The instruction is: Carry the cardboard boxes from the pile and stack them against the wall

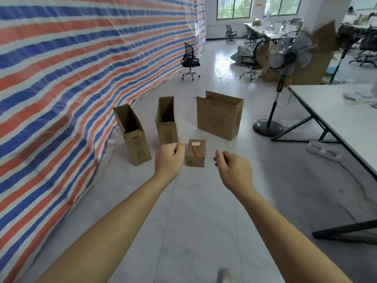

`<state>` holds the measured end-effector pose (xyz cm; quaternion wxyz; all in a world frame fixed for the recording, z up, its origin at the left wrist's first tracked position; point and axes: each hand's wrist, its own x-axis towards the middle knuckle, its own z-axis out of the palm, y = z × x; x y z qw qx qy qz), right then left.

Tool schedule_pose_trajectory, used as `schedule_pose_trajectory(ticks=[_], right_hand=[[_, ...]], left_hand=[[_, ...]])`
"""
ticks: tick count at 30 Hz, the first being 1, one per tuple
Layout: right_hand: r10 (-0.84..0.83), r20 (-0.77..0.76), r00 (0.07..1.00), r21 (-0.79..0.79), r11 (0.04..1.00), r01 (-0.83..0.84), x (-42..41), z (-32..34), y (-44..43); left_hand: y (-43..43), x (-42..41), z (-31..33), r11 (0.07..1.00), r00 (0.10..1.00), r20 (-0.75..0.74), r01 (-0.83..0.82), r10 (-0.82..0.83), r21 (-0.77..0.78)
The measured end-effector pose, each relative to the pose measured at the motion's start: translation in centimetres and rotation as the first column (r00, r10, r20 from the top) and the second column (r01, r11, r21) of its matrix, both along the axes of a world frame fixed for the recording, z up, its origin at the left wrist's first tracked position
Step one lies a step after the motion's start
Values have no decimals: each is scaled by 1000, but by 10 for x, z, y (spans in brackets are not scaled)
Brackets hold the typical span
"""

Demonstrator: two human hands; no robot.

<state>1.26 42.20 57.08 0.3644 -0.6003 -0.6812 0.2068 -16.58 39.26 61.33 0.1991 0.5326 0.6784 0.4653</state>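
Several cardboard boxes stand on the pale floor ahead. A small taped box (195,153) sits nearest, between my hands. Behind it are a tall open box (165,121), another tall open box (133,135) leaning beside the striped tarp wall (67,78), and a wide open box (219,116) to the right. My left hand (169,158) hovers just left of the small box, fingers loosely curled, holding nothing. My right hand (232,170) hovers to its right, fingers also curled and empty. Neither hand touches a box.
A standing fan (285,56) with a round base (267,127) is at the right, next to a white table (342,119) with dark legs. An office chair (190,60) stands farther back by the tarp. Desks, chairs and large cardboard fill the far right.
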Motion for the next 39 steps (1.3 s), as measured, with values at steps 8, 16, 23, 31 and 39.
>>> schedule_pose_trajectory(ticks=[8,16,23,31,39], right_hand=[[61,-36,997,-37,997,-63,-14,20,232],[161,12,987,-43,986,-160,-91,11,444],[117,34,993,-72,991,-114,-155,7,619],[15,23,1000,-148,989,-11,-161,-12,794],[113,12,993,-290,951,-105,-179,-84,976]], left_hand=[[212,-5,14,995,996,-17,-93,93,-18],[413,-85,-6,985,985,32,-170,170,-4],[601,-145,-13,992,992,47,-122,121,16],[795,-162,-22,1000,1000,18,-7,7,-20],[965,-170,-97,978,995,61,-70,83,-196]])
